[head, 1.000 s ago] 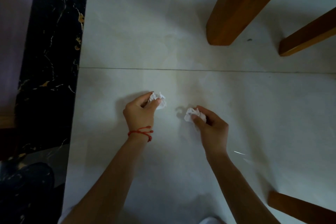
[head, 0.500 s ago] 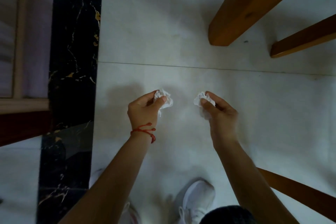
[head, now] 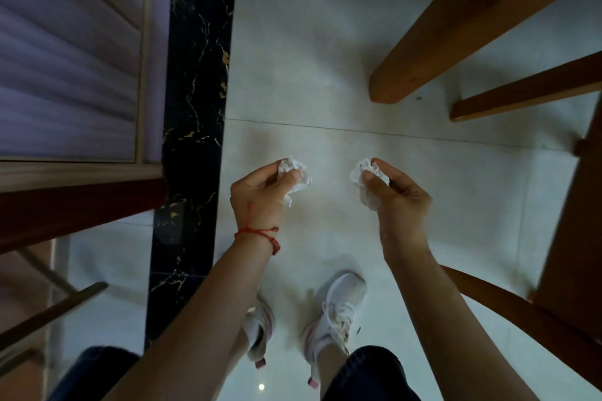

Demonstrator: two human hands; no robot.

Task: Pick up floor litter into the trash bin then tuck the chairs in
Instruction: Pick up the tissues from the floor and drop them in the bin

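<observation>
Pale floor tiles (head: 325, 42) fill the view from above, crossed by one grout line beyond the fingertips. A black marble strip (head: 192, 107) runs along the floor out past the left hand's knuckles. Wooden chair legs (head: 456, 29) slant across the floor beyond and outside the right hand; another leg (head: 521, 312) passes under the right forearm. White sneakers (head: 338, 309) stand on the tiles below the wrists.

The left hand (head: 260, 195), a red string bracelet (head: 260, 234) at its wrist, pinches a crumpled white tissue (head: 298, 172) between thumb and curled fingertips. The right hand (head: 400, 202) grips a second crumpled tissue wad (head: 366, 182) the same way. Both wads sit at the fingertips, lifted off the floor, facing each other across a gap of bare tile. Neither has a clear long axis.

No trash bin is in view, so which hand is nearer to it cannot be judged. The next step is probably carrying both wads there.
</observation>
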